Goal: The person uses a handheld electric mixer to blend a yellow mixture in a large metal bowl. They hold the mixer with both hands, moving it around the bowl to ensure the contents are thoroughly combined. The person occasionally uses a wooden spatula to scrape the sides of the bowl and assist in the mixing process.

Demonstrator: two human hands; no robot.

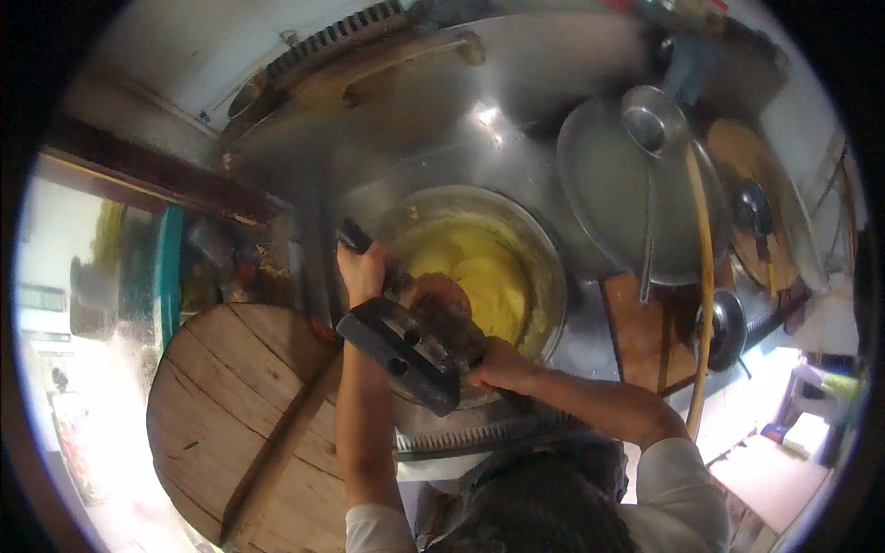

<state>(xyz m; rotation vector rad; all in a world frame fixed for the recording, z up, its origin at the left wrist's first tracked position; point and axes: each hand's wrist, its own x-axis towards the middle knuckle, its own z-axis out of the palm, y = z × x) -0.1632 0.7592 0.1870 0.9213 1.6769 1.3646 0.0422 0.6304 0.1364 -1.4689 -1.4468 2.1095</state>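
Observation:
Both my hands hold a dark two-handled tool point(396, 353) over a wide metal pot point(555, 276). The tool has a thick dark block with round holes along one side; its exact kind I cannot make out. My left hand point(364, 272) is closed round a black grip at its far left end. On the near right end, my right hand point(502, 367) is wrapped round the other grip, which it mostly hides. Below lies a thick, smooth yellow mass point(502, 286), smeared up the pot's wall. A brownish round part point(441, 300) of the tool shows above it.
A large round wooden lid point(244, 369) with a crossbar stands at left. To the right, a long-handled metal ladle point(654, 134) rests across a wide metal basin point(599, 207), beside a long wooden stick point(705, 304). A round wooden board point(751, 198) leans farther right. The steel counter point(424, 161) surrounds the pot.

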